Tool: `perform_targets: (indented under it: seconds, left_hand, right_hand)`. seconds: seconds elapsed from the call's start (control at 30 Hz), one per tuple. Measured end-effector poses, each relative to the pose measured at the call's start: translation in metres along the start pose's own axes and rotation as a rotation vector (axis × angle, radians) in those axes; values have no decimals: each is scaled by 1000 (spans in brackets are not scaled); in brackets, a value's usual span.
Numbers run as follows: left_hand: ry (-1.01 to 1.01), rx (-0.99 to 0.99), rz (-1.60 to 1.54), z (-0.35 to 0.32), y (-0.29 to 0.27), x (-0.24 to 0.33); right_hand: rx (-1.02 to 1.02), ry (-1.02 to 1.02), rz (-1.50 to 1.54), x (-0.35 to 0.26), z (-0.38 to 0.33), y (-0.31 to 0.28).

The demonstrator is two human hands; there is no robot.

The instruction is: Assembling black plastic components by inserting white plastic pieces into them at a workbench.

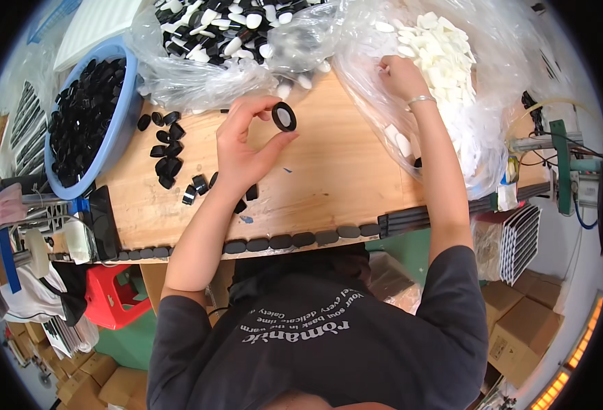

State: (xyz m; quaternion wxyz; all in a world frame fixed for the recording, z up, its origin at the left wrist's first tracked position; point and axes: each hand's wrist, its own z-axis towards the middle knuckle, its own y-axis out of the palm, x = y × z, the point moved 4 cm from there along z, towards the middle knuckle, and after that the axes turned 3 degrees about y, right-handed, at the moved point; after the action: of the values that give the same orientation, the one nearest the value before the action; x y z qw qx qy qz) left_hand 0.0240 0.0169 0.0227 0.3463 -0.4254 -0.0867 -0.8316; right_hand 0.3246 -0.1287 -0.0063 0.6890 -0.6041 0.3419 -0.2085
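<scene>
My left hand is raised over the wooden table, pinching a round black cap between thumb and fingers. The cap is tilted so that a pale disc shows inside its black rim. Farther right, my right hand reaches over a clear plastic bag, beside a heap of flat white pieces. Its fingers are curled together; whatever they may hold is hidden. Several loose black caps lie on the table left of my left hand, and a few more sit partly behind that forearm.
At the left stands a blue basin full of black caps. Another plastic bag at the back holds mixed black and white pieces. Dark padding lines the table's near edge. A red stool and cardboard boxes are below.
</scene>
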Motion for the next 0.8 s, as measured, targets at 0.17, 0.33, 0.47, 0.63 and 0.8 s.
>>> perform_targets:
  seconds: [0.17,0.33,0.47,0.63,0.8]
  left_hand:
    - [-5,31,-22,0,-1,1]
    - [7,52,-25,0,-1,0]
    - [54,73,17,-3,-1,-3]
    - [147,116,87,-7,0,5]
    - [188,146,91,-8,0,6]
  right_hand:
    - [105,-33,87,-4,-18,-14]
    - [261,87,101,-11,-32,-42]
    - [362,14,1092,-69,-61,-58]
    - [521,-383,1085,-164,-123,-52]
    - [644,-606,948,-175,-133,-43]
